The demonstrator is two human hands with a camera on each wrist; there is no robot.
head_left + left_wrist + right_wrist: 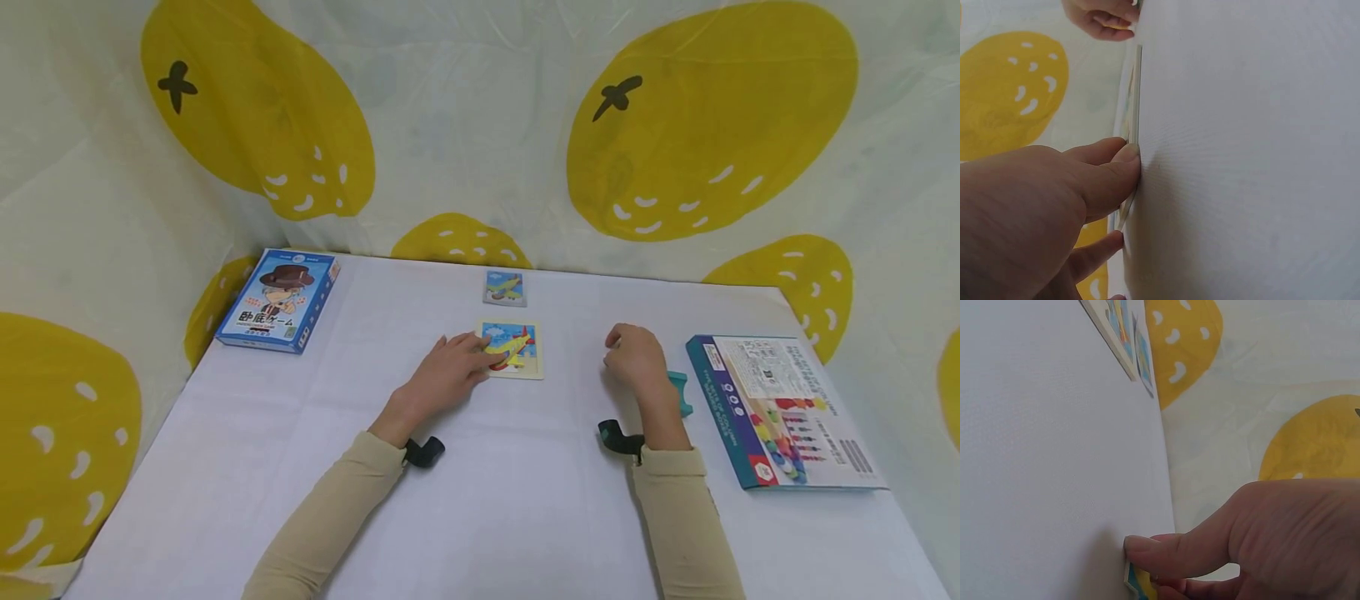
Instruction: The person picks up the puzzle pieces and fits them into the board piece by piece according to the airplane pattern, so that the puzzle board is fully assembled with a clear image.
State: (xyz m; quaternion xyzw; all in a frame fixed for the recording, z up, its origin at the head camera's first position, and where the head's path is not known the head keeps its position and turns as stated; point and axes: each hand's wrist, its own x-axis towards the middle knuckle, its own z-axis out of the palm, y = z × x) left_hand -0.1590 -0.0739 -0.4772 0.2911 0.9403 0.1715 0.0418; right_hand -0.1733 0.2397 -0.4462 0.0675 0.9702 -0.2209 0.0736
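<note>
A small square jigsaw puzzle with a yellow airplane on blue lies flat in a pale frame. My left hand rests at its left side, the thumb reaching over the picture. In the left wrist view, the thumb touches the frame's near edge and other fingers meet its left side. Right of the puzzle, my right hand pinches a puzzle piece with blue and yellow on it, mostly hidden by the fingers. Behind the puzzle lies a small airplane picture card.
A teal object is partly hidden behind the right wrist. Farther right lies a large flat box. At the back left is a blue game box. A patterned cloth hangs behind the white table.
</note>
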